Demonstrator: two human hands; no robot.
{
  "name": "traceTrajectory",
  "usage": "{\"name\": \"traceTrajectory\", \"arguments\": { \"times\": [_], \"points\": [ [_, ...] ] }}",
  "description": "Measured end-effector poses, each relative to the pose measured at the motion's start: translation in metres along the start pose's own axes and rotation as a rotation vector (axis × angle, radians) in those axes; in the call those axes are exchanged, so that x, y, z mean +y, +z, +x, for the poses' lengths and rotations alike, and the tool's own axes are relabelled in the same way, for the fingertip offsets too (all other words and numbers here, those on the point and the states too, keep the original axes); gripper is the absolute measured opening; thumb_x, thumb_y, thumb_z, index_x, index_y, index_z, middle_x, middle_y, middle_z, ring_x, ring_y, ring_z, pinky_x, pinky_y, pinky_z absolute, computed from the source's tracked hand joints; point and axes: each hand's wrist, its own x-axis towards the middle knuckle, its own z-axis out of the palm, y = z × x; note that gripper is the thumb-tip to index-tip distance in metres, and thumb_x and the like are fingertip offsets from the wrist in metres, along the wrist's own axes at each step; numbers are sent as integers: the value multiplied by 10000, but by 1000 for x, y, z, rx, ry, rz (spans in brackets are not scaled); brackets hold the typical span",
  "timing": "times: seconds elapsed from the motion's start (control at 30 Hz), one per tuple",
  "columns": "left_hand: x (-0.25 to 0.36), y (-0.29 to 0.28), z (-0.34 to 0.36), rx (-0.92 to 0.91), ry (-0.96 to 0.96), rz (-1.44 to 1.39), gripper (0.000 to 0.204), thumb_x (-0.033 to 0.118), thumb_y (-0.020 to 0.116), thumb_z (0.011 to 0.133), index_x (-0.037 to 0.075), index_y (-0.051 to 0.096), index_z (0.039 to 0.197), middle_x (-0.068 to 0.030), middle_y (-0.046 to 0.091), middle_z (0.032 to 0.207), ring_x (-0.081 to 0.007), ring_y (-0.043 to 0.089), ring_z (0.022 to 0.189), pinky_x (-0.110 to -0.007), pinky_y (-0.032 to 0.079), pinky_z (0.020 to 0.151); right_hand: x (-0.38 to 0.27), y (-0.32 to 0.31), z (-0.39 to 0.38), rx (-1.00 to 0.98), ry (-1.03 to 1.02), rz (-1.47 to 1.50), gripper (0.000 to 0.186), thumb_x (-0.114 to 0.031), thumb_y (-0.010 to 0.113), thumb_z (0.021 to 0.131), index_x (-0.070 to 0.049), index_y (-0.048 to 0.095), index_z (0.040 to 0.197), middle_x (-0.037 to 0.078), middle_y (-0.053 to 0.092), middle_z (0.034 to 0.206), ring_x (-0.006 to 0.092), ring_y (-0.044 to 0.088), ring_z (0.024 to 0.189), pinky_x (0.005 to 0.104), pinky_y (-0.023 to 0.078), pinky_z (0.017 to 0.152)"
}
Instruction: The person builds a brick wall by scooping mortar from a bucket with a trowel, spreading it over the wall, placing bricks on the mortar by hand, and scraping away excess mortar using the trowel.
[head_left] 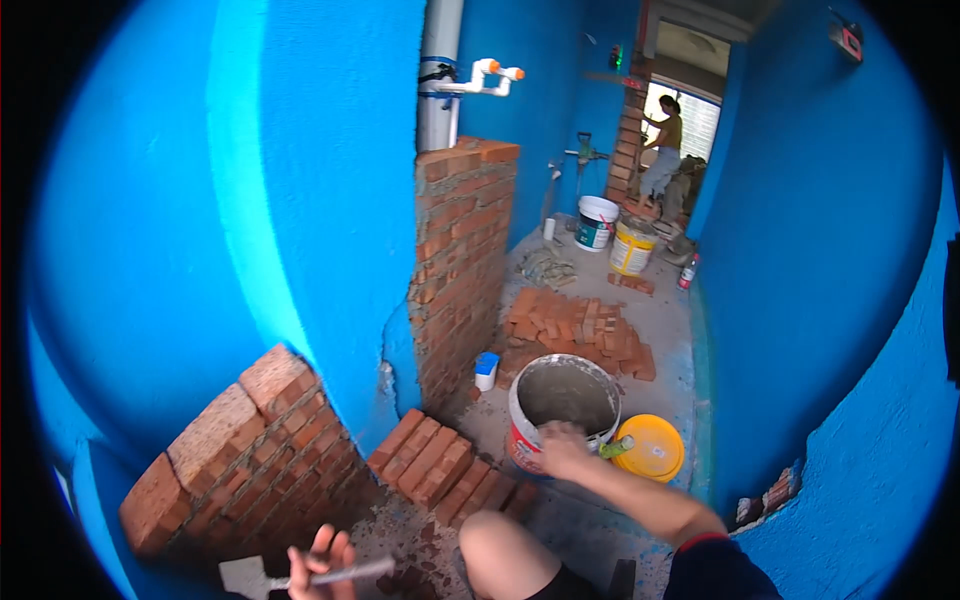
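My left hand [325, 562], low at the left, is closed around a bricklayer's trowel with a squarish grey blade [243, 578]. The bar-like end of the tool sticks out to the right of my fingers. My right hand [563, 443] is at the near rim of a mortar bucket [517, 425], its fingers smeared by motion and partly inside. Grey wet mortar [570, 392] lies in that bucket. A green handle [617, 447] juts out beside the rim, just right of my hand. Whether my fingers grip anything there cannot be made out.
A low brick wall [300, 440] stands left, a taller one [465, 250] ahead. Stacked bricks [430, 460] lie before me; a brick pile [580, 325] sits beyond the bucket. Near it are a yellow lid [655, 447] and more buckets [632, 248]. A person [664, 150] stands in the far doorway.
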Motion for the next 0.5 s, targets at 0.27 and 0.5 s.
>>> {"name": "traceTrajectory", "arguments": {
  "times": [0.27,0.5],
  "points": [
    [14,-47,26,54,-7,93,349,325,575,1022,25,666,868,-163,638,1314,-341,597,1224,-486,464,1085,138,57,10,-702,-35,-572,296,-159,575,930,-90,745,1163,110,703,1242,365,685,1092,606,524,853],
    [-7,-94,61,143,-196,207,379,350,555,1033,9,632,888,-131,628,1301,-323,592,1226,-485,490,1066,177,58,140,-155,-310,-663,240,-187,550,911,-79,722,1039,127,695,1040,286,678,930,456,524,761]
  ]
}}
